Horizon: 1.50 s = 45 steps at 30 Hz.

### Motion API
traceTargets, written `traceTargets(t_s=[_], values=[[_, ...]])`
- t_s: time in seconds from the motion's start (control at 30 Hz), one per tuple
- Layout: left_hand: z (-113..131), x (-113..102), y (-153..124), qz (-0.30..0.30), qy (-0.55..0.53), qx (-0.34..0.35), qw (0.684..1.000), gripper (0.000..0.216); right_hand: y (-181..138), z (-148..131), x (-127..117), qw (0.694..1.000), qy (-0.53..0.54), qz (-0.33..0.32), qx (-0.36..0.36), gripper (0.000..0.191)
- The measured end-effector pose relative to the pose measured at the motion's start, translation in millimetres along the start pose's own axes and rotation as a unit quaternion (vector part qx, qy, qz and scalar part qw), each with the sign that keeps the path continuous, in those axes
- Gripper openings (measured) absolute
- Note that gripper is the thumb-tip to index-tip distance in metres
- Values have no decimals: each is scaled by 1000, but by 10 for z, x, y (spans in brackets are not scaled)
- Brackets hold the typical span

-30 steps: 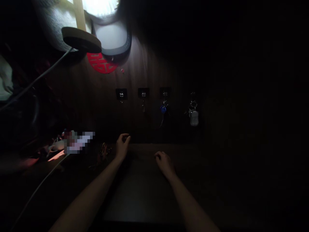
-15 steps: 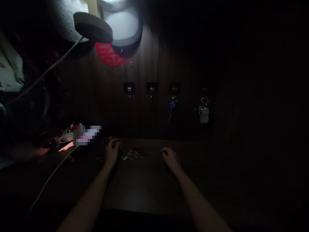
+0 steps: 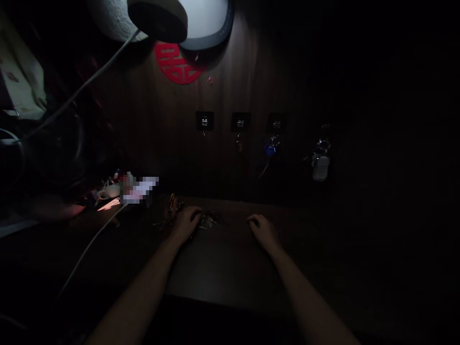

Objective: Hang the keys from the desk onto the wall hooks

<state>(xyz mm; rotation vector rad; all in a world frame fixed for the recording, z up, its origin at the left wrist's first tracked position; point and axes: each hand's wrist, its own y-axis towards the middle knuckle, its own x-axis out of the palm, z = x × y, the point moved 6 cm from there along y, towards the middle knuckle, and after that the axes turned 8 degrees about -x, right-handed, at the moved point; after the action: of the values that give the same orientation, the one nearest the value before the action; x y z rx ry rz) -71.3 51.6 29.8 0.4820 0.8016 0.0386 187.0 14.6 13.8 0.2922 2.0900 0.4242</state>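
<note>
Pale light touches a dark wood-grained wall; below, a dim tabletop; blackness at right

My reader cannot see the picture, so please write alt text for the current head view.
In dim light, a person's left hand is beside keys on a dark surface; the right hand lies farther right. Behind hang a blue tag and a grey item.

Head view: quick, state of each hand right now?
Left hand: fingers bent beside the keys; too dark to tell whether it grips any.
Right hand: fingers curled, no object visible in it; fully closed or not, cannot tell.
</note>
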Motion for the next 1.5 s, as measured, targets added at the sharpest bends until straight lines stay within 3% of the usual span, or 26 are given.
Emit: traceTargets(t_s=[0.27,0.47,0.6,0.73,0.93,1.07,1.3,1.5], values=[[89,93,-52,-62,80,8,995,29,-26,-85,-16,999,20,8,-44,21],[144,74,-20,-40,117,8,992,19,-14,-357,-87,993,84,7,-84,23],[179,23,-9,-17,62,13,998,17,13,-654,-104,987,101,-63,-113,23],[195,1,-24,-24,-73,-5,997,18,42,-889,11,973,160,-111,-124,21],[167,-13,-9,4,-171,-59,984,17,11,-998,220,964,239,0,-116,25],[157,5,12,6,-200,-78,977,17,-87,-1048,295,961,235,-12,-142,28],[197,42,-11,-12,-229,-95,969,16,-107,-982,422,957,267,-43,-101,33],[214,18,-7,-11,-231,-100,968,16,-97,-975,388,952,281,-41,-113,18]])
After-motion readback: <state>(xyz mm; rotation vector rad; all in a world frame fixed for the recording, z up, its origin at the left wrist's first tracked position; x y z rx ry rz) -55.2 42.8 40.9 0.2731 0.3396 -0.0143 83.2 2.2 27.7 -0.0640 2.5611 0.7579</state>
